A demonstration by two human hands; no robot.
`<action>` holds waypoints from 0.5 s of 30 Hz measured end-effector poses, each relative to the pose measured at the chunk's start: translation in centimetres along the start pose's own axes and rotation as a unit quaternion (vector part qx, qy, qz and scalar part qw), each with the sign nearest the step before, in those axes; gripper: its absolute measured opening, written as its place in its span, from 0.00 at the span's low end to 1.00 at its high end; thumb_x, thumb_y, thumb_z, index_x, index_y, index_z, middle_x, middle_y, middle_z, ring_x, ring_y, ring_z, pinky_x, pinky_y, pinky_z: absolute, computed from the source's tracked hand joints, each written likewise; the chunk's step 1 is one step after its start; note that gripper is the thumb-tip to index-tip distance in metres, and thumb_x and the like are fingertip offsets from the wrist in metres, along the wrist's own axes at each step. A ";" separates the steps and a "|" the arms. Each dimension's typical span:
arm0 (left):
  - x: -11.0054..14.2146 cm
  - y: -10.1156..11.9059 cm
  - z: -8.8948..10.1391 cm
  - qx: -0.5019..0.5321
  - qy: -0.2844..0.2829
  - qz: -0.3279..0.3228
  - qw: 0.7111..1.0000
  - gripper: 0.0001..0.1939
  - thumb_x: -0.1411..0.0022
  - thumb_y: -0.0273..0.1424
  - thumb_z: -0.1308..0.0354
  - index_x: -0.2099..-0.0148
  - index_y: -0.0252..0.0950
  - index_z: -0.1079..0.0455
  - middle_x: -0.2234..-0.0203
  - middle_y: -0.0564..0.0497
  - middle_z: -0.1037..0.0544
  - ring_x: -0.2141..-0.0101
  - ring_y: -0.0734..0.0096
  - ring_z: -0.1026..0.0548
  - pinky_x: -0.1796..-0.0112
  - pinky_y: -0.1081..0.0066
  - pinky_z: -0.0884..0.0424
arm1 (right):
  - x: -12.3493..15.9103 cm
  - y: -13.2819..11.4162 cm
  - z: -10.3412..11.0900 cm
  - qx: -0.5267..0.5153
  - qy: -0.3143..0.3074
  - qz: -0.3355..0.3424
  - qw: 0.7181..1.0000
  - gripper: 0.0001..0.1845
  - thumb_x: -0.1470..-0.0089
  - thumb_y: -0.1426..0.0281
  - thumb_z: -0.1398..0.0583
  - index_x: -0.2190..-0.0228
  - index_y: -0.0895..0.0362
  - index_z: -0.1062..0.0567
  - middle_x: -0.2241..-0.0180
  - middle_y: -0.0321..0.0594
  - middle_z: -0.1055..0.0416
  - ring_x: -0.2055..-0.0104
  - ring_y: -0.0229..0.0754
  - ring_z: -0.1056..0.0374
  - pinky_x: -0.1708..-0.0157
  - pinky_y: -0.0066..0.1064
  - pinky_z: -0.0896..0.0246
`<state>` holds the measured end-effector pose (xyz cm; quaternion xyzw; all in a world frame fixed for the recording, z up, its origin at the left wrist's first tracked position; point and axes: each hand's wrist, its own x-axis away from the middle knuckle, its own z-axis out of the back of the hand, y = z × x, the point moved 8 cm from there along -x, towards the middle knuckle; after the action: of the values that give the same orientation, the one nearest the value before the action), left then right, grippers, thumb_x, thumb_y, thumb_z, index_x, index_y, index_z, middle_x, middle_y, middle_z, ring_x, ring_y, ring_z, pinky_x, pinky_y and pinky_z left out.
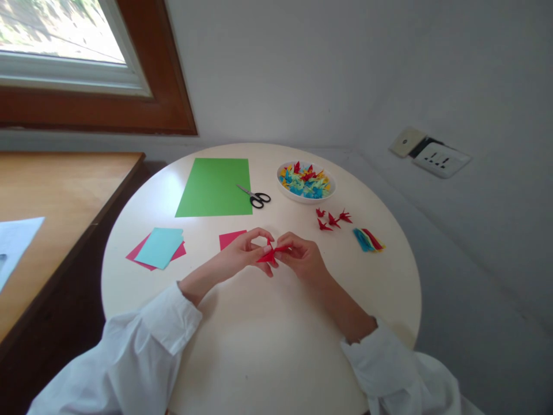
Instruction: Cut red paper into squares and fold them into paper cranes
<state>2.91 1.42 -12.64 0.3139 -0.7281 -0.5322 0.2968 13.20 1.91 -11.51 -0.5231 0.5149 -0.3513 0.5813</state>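
My left hand (246, 249) and my right hand (300, 255) meet over the middle of the round white table (259, 334). Both pinch a small red folded paper figure (271, 253) between their fingertips, just above the tabletop. A pink paper square (228, 238) lies right behind my left hand. Three finished red paper cranes (332, 219) sit a little beyond my right hand. Both wrists come out of white sleeves.
A green sheet (215, 187) and black scissors (257, 197) lie at the back of the table. A white bowl (306, 182) holds several coloured paper cranes. Blue-on-pink papers (158, 248) lie left, a small coloured stack (368, 239) right. A wooden ledge (56, 196) borders the left.
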 end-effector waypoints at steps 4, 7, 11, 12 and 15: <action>0.2 1.1 1.6 -0.049 0.111 -0.039 0.992 0.18 0.47 0.43 0.41 0.59 0.36 0.36 0.73 0.51 0.25 0.71 0.70 0.25 0.66 0.66 0.28 | 0.0 -0.6 0.7 0.047 0.044 0.020 0.998 0.11 0.59 0.62 0.34 0.79 0.54 0.27 0.74 0.35 0.33 0.69 0.38 0.35 0.68 0.32 0.36; 0.6 2.4 2.3 -0.150 0.177 -0.089 0.969 0.15 0.48 0.42 0.41 0.66 0.34 0.31 0.73 0.50 0.27 0.71 0.72 0.28 0.70 0.71 0.31 | 0.1 -0.9 1.1 0.077 0.071 0.032 0.994 0.10 0.58 0.63 0.34 0.79 0.55 0.28 0.74 0.35 0.34 0.70 0.38 0.36 0.69 0.32 0.37; 1.0 3.6 1.9 -0.268 0.193 -0.166 0.929 0.09 0.48 0.36 0.41 0.71 0.34 0.29 0.72 0.47 0.26 0.70 0.69 0.28 0.68 0.69 0.32 | 0.1 -0.8 1.3 0.098 0.089 0.041 0.990 0.08 0.57 0.66 0.35 0.79 0.55 0.28 0.75 0.35 0.34 0.71 0.38 0.37 0.71 0.31 0.39; 1.1 3.7 1.8 -0.289 0.194 -0.180 0.920 0.07 0.47 0.34 0.41 0.71 0.34 0.28 0.72 0.47 0.26 0.70 0.69 0.28 0.67 0.69 0.32 | 0.2 -0.7 1.4 0.101 0.092 0.043 0.990 0.08 0.57 0.66 0.35 0.79 0.55 0.28 0.76 0.35 0.34 0.72 0.38 0.37 0.72 0.31 0.40; 1.1 3.8 1.6 -0.326 0.193 -0.196 0.905 0.05 0.46 0.31 0.43 0.71 0.35 0.28 0.73 0.48 0.26 0.70 0.69 0.28 0.67 0.69 0.32 | 0.2 -0.7 1.4 0.110 0.096 0.047 0.988 0.06 0.57 0.67 0.35 0.80 0.55 0.27 0.76 0.35 0.34 0.72 0.37 0.38 0.73 0.31 0.42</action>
<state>0.46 2.46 -9.27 0.4322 -0.3666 -0.7164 0.4069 14.67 1.95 -10.97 -0.3954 0.5503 -0.4268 0.5989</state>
